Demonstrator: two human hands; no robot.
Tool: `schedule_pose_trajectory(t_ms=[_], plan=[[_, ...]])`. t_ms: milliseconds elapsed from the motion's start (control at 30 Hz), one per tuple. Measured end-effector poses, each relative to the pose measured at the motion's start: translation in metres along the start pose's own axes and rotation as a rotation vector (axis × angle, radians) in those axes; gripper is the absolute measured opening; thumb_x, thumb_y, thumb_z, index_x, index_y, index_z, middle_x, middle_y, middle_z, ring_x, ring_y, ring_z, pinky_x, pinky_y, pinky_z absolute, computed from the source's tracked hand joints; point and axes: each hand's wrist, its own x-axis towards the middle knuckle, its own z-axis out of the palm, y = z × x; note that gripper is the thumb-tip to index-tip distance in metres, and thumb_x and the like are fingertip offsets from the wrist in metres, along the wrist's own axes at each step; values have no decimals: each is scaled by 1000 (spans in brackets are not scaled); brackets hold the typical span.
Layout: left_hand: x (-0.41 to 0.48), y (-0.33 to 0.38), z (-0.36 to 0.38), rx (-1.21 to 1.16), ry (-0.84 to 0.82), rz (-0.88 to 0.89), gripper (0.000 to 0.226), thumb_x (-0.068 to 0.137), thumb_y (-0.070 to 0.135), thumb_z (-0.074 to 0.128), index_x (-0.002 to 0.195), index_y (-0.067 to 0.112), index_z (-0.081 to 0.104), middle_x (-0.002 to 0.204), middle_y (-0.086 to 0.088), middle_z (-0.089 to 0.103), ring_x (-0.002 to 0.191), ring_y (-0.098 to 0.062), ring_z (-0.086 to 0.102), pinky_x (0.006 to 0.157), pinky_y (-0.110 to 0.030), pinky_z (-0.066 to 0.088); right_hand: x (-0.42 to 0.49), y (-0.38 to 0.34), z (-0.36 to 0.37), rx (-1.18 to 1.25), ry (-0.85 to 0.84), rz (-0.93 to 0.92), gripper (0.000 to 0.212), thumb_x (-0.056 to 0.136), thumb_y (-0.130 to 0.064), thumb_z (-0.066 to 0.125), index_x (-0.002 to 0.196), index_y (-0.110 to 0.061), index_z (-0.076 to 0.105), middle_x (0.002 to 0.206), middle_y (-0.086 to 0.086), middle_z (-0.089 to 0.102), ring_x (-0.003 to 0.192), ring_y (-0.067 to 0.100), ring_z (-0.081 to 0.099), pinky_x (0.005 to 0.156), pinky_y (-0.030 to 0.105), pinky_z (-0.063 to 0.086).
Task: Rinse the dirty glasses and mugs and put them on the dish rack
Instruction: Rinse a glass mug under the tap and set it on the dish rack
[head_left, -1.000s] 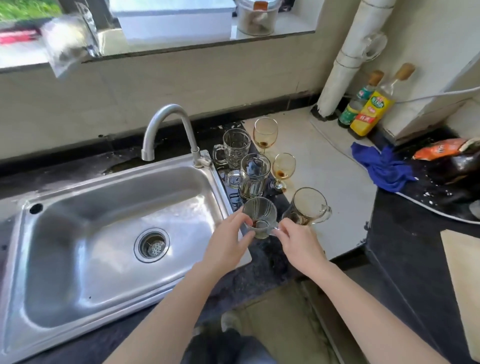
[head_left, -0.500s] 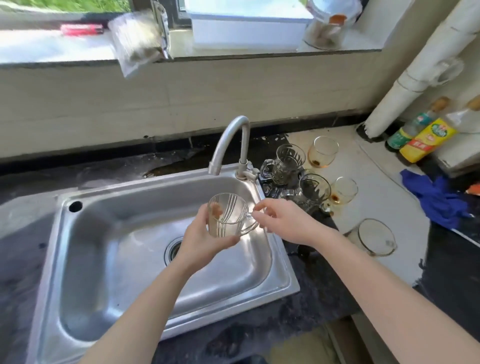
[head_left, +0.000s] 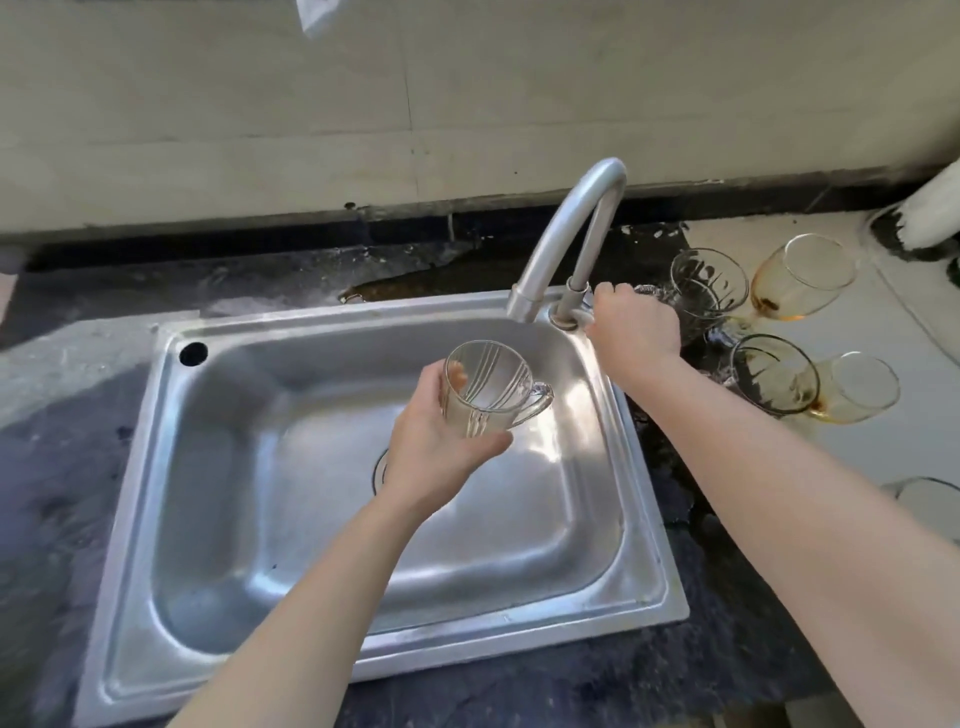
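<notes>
The left hand (head_left: 441, 457) holds the glass mug (head_left: 485, 392) over the middle of the steel sink (head_left: 322, 332). Its fingers are wrapped around the far side and the thumb lies across the near side. The mug is tilted, with its mouth turned up toward the camera and its handle pointing right. It is close to the spout end of the curved faucet (head_left: 566, 234) but apart from it. The right hand (head_left: 636, 325) is at the base of the faucet, at the far right corner of the sink, with fingers curled over the tap handle (head_left: 582, 316), which is mostly hidden under them. Just right of this hand the other dirty glasses stand close together: a far clear mug (head_left: 709, 283), partly covered by the knuckles, and a near clear mug (head_left: 774, 371), whose left side is behind the right forearm. Beside them, on a pale surface (head_left: 883, 457), are a far amber glass (head_left: 802, 275) and a near amber glass (head_left: 857, 387), both with brown dregs. One more glass (head_left: 930, 499) is cut by the right edge. A dark wet counter (head_left: 78, 467) surrounds the sink, and a white pipe (head_left: 935, 208) rises at far right.
</notes>
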Motion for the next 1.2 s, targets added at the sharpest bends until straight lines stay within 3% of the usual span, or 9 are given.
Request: schedule_pose_trajectory(t_ms=[167,433,567,733,867,967,1067,1133,1200], plan=[[3,-1,7,5,-15,-8,67,60,21,84,110,40,44,101,29,56,96,16,50,70,-2,38,3,2,1,-35,23,-60,19,98,-12,44,115,-5,50,106,13,63,97,36,63,67,35,37],[7,5,10,6,3,-32,64,60,22,84,110,37,46,96,28,56,91,14,51,67,-3,38,5,-3,7,-40,-21,-94,25,97,-2,43,120,-3,52,104,14,66,97,37,64,68,37,41],[8,7,9,9,12,-37,63,60,24,84,109,37,45,97,26,55,92,7,52,70,-14,41,3,-4,3,-52,-37,-108,29,89,8,45,115,-2,52,102,14,65,97,36,62,67,36,39],[8,7,9,-5,18,-34,64,60,23,84,109,37,46,96,24,58,90,7,53,69,-11,42,0,-4,3,-33,-25,-103,23,94,-4,47,117,-4,51,104,12,65,94,34,65,64,34,36],[7,5,7,-22,13,-37,65,60,23,84,111,37,46,101,24,58,94,4,54,75,-14,42,-18,-4,-12,321,46,-4,23,96,-30,47,104,-10,55,95,6,60,85,30,61,65,35,39],[8,3,5,-57,5,-40,68,58,21,85,112,37,47,105,22,59,98,-3,57,78,-19,44,-43,-6,-23,907,-202,9,30,98,-31,45,95,-9,65,86,2,64,76,16,59,63,31,48],[10,2,5,-105,-45,-28,70,55,21,84,112,41,48,108,22,60,103,-4,58,85,-24,47,-66,-11,-22,1042,-443,-59,34,102,-32,37,102,-15,66,90,-7,57,72,3,54,53,6,40],[10,2,6,-129,-82,-20,72,55,21,84,112,46,48,109,24,60,106,-4,58,92,-33,49,-72,-17,-12,1064,-404,-63,38,102,-34,36,88,-14,64,87,-2,57,69,8,53,59,11,41],[10,2,8,-174,-104,-26,75,56,19,85,112,50,48,111,25,61,110,-2,57,98,-39,48,-75,-24,-4,1060,-296,-52,44,102,-36,35,70,-13,55,72,0,54,62,11,48,62,28,38]])
